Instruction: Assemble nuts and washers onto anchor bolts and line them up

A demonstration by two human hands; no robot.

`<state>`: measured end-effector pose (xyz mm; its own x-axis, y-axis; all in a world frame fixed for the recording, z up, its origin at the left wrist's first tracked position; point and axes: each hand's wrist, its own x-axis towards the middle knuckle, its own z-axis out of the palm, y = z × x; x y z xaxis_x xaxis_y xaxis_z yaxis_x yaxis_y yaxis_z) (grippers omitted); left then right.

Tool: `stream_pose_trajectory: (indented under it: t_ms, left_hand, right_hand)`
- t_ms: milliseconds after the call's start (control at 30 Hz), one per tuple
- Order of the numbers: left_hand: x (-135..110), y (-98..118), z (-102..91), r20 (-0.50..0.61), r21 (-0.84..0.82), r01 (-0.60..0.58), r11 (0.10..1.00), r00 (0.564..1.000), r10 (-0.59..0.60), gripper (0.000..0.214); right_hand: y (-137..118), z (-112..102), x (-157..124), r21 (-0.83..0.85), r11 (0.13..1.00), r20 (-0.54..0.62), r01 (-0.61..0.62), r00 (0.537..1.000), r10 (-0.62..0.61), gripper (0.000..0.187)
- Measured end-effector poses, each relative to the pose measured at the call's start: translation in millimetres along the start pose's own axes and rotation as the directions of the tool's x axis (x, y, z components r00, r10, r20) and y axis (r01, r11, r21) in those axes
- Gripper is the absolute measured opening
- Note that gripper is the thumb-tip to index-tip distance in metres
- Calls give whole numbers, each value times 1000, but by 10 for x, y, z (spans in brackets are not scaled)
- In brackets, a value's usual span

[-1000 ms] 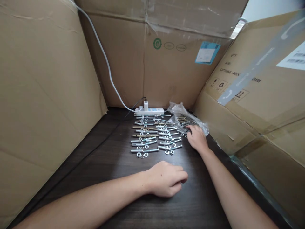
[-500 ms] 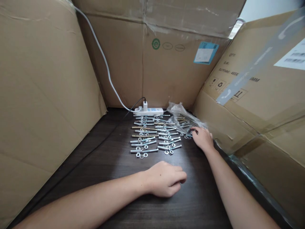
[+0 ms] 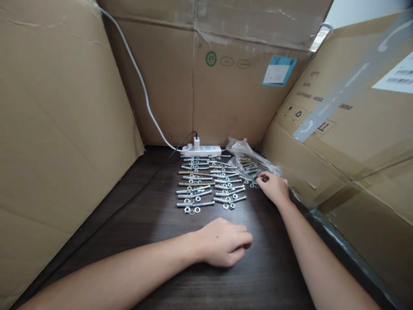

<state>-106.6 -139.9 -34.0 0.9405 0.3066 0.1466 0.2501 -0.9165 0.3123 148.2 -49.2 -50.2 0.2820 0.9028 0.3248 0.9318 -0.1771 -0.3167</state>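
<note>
My left hand [image 3: 226, 243] rests curled on the dark table, nearest to me, its fingers folded under so that anything inside is hidden. Further off on the right, my right hand [image 3: 272, 186] reaches to the edge of a clear plastic bag [image 3: 240, 148], thumb and fingers bent together in a pinch; whatever is between the fingertips is too small to tell. Loose washers [image 3: 254, 185] lie just left of those fingers. Expansion bolts are laid out in two columns, the left column [image 3: 195, 204] and the right column [image 3: 229, 199], with nuts and washers beside them. Several brass-coloured bolts [image 3: 247, 162] lie by the bag.
A white power strip [image 3: 209, 150] with a plugged-in charger [image 3: 196, 143] stands behind the bolts. Its black cable [image 3: 138, 191] runs across the table to the lower left. Cardboard walls enclose the left [image 3: 64, 129], back [image 3: 167, 77] and right [image 3: 355, 142] sides.
My right hand has shifted slightly left and its fingertips have drawn closer together beside the bag. The left hand and the rows of bolts stay where they were.
</note>
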Motion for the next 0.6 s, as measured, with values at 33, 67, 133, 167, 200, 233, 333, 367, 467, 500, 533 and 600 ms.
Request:
stream_pose_trajectory:
  t_ms: [33,67,133,167,200,233,333,367,467,500,533,600]
  left_hand:
    - [-1,1,-2,-1,0,1,1000,1000,-1,9]
    - [-3,2,-5,-3,0,1,1000,1000,-1,9]
    - [-7,1,-7,-8,-1,1,1000,1000,-1,10]
    - [-10,0,-7,-11,-1,1,1000,1000,-1,10]
    - [-13,-2,-5,-14,-2,1,1000,1000,-1,10]
    - [-17,-4,-4,-18,-3,2,1000,1000,-2,11]
    - [-31,-6,-14,-55,-12,24,1000,998,-24,15]
    - [-38,-6,-26,-78,-18,39,999,996,-40,16]
    - [-82,-8,-99,-170,-62,109,992,978,-118,20]
    - [-109,-13,-131,-207,-90,140,986,966,-156,20]
    - [-143,-23,-164,-245,-124,176,977,948,-202,20]
    - [-232,-57,-220,-312,-213,236,948,903,-295,20]
  right_hand:
    - [11,-8,2,21,1000,-51,-3,999,5,24]
    - [23,-22,5,45,999,-113,1,994,4,25]
    - [40,-69,10,96,994,-252,44,968,-19,27]
    - [39,-100,10,115,990,-318,81,947,-41,27]
    - [30,-134,7,128,984,-375,125,925,-69,27]
    - [9,-170,-2,136,975,-422,173,901,-101,26]
    - [-135,-274,-69,160,933,-503,321,840,-203,23]
    - [-210,-307,-107,167,915,-518,368,822,-236,22]
    - [-487,-403,-267,156,853,-567,497,753,-335,15]
    - [-586,-433,-332,162,821,-574,547,729,-372,13]
    - [-682,-460,-402,187,781,-575,596,711,-405,12]
    - [-853,-499,-549,254,699,-539,668,698,-471,14]
